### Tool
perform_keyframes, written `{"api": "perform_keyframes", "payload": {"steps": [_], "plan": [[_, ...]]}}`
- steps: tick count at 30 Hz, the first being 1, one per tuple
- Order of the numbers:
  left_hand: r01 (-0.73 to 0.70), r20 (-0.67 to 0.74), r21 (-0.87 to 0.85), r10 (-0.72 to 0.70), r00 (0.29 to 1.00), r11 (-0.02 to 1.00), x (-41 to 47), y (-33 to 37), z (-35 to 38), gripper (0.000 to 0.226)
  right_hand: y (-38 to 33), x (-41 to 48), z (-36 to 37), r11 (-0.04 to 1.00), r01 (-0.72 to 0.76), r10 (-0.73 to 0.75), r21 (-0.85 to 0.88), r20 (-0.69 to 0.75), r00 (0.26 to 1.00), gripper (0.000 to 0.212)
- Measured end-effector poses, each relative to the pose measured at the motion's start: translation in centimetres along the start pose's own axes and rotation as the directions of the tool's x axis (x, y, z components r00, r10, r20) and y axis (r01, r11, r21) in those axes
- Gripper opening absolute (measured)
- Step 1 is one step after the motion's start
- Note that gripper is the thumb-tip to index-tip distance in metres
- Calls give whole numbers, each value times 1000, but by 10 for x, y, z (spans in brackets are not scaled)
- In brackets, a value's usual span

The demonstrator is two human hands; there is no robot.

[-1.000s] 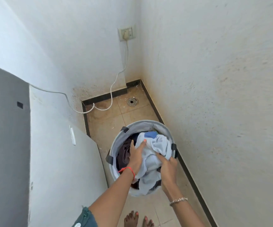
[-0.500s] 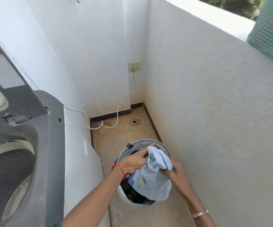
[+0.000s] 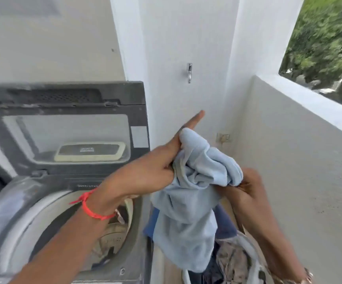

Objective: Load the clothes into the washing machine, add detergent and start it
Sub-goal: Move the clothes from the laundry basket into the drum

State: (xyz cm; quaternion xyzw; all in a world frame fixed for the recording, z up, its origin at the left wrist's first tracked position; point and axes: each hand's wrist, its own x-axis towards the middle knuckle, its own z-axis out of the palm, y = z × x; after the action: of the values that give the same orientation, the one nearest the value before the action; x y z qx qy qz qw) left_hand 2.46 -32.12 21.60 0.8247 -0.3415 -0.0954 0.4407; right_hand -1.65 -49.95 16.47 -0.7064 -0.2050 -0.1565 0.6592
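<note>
The floor [image 3: 167, 271] shows only as a narrow tan strip at the bottom, between the washing machine [image 3: 63, 201] and the laundry basket [image 3: 246, 263]. Both appear to stand on it, the machine to the left with its lid raised, the basket to the right with rumpled clothes inside.

Home laundry balcony, where I stand: top-loading washing machine [image 3: 63, 181] at lower left, lid raised; white plastered walls; wall hook [image 3: 189, 72] upper centre; parapet [image 3: 309, 95] and greenery [image 3: 326, 42] upper right.
</note>
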Motion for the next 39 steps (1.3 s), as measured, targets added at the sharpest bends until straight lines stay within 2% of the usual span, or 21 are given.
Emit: {"api": "perform_keyframes", "payload": {"steps": [2,4,5,6,8,9,11,13,14,17,19,21,23,24,26,28,30,33,35,38,39], "plan": [[-68,-123,103,80,989,992,-23,31,-42,99,-29,36,28,989,122,-125,81,37,991,14],[-60,-258,194,110,960,979,-41,35,-96,86,-59,70,63,962,213,-230,170,88,969,18],[-10,-358,177,74,931,984,-54,28,-128,76,-74,86,83,945,239,-269,221,117,956,26],[108,-449,184,-14,893,977,-68,23,-154,71,-88,100,104,927,258,-302,272,137,943,39],[251,-549,278,-60,833,927,-94,23,-190,71,-106,121,144,899,248,-318,360,150,936,49],[267,-588,343,-16,809,901,-105,26,-196,68,-106,128,164,892,225,-305,391,155,940,47],[213,-578,472,118,808,856,-119,29,-197,79,-88,135,199,901,182,-259,394,153,954,36],[219,-578,504,138,804,835,-124,7,-183,92,-45,127,228,939,99,-165,328,179,970,15],[260,-571,505,92,816,823,-127,-20,-175,101,-19,119,242,960,32,-89,279,195,977,15],[502,-548,449,-215,808,739,-142,-131,-136,126,70,84,270,978,-179,147,106,257,955,32],[606,-513,439,-368,775,663,-159,-197,-105,122,126,55,283,962,-272,270,-34,290,918,28],[643,-487,476,-430,761,600,-175,-246,-77,111,169,30,296,920,-348,390,-178,329,860,19],[632,-437,552,-457,775,545,-182,-277,-63,106,198,15,308,870,-401,488,-288,382,784,41],[615,-402,592,-471,785,521,-183,-287,-59,106,205,13,314,840,-403,532,-364,401,746,56],[586,-358,644,-483,799,492,-181,-298,-50,107,221,14,324,799,-310,554,-516,432,712,73],[583,-338,636,-496,800,506,-179,-305,-41,107,226,19,328,751,-201,570,-629,464,678,81],[578,-303,628,-520,799,522,-174,-308,-32,103,227,21,325,663,-121,618,-739,450,644,79],[535,-262,629,-494,829,564,-153,-301,-18,93,214,21,302,608,-49,593,-793,411,692,71],[470,-254,622,-407,878,626,-126,-283,-10,87,202,21,275,665,-96,518,-740,365,773,66],[323,-231,575,-230,945,751,-73,-240,9,84,181,17,213,740,-214,376,-638,127,918,62],[264,-216,574,-167,962,775,-53,-225,19,84,177,12,188,747,-235,325,-621,33,945,63]]}}
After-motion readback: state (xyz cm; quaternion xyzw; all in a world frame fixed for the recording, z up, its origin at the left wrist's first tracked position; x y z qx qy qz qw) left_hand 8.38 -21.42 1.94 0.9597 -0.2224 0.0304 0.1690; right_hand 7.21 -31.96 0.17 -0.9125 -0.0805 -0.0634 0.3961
